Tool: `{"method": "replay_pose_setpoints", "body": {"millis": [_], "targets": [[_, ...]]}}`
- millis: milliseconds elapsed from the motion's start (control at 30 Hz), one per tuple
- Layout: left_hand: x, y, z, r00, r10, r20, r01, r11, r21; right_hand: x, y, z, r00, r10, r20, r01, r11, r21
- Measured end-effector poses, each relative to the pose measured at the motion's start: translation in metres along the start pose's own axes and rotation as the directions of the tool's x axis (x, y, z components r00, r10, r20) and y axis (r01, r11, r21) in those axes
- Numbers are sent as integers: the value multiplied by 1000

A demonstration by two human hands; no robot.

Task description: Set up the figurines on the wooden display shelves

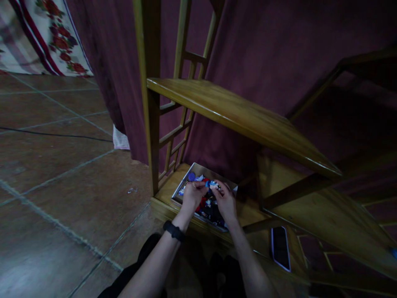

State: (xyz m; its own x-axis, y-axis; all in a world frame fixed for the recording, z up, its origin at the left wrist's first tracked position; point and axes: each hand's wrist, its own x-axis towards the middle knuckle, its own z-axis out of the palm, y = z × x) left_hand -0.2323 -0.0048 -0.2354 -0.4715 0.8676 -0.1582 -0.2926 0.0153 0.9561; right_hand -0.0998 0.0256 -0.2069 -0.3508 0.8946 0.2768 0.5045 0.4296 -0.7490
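Both my hands meet over a shallow cardboard box [201, 169] on the lowest wooden shelf. Between them is a small white-and-blue figurine [213, 184], too small to make out in detail. My left hand [192, 194], below a dark wristband, pinches its left side. My right hand [226, 200] has its fingers closed on the right side. Inside the box lie several small red, white, blue and black pieces [211, 209], partly covered by my hands. A round purple piece [191, 176] rests in the box's far left corner.
The box stands close to a wooden shelf post [151, 136], with a higher shelf board [235, 111] above it. A phone [280, 248] with a light rim lies to the right. Behind hangs a maroon curtain [263, 62]. A thin cable [56, 134] crosses the tiled floor.
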Motion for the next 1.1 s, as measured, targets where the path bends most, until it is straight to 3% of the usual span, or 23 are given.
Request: {"method": "replay_pose_setpoints", "body": {"millis": [167,300,433,733,1100], "targets": [[-6,11,3,993,-113,-21,110,986,-122,0,2,1,1000,-12,-7,12,1000,9],[-11,20,5,973,-230,-5,221,938,-268,5,16,7,990,140,11,-138,948,286],[-12,22,6,972,-234,8,227,930,-289,7,21,8,981,186,62,-194,880,434],[-9,20,7,973,-229,0,224,953,-205,8,25,8,995,103,-12,-96,960,265],[-12,16,10,977,-213,-24,199,942,-272,9,25,4,1000,26,17,-29,981,191]]}}
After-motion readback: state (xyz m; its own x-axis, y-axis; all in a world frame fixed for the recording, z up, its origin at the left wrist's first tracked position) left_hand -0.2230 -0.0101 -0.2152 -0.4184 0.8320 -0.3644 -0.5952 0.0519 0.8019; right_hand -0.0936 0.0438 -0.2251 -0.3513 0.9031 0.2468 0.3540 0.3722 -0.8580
